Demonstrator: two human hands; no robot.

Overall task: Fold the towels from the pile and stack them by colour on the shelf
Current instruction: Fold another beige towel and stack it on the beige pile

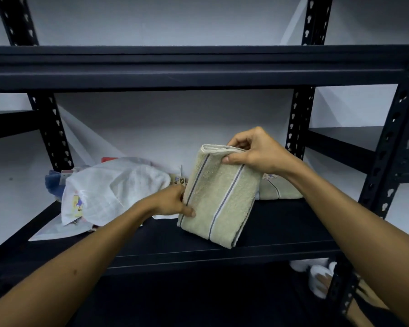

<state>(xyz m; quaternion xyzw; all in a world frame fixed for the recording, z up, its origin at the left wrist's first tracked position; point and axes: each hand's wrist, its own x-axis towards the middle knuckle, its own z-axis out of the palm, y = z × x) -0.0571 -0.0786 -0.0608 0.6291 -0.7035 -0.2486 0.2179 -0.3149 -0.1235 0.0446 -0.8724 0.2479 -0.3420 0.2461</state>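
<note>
Folded beige towel point(219, 197) stands tilted on the shelf point(281, 223), long axis upright, between my hands: left hand point(172, 201) grips its lower edge, right hand point(253, 149) pinches its top. Matching beige towel point(279, 188) lies just behind, rightward, nearer my right hand.

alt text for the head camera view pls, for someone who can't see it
Two bare hands hold a folded beige towel with dark stripes tilted over a dark metal shelf: the left hand grips its left edge, the right hand pinches its top. A similar beige towel lies behind; a loose pile of white cloths sits to the left.
</note>
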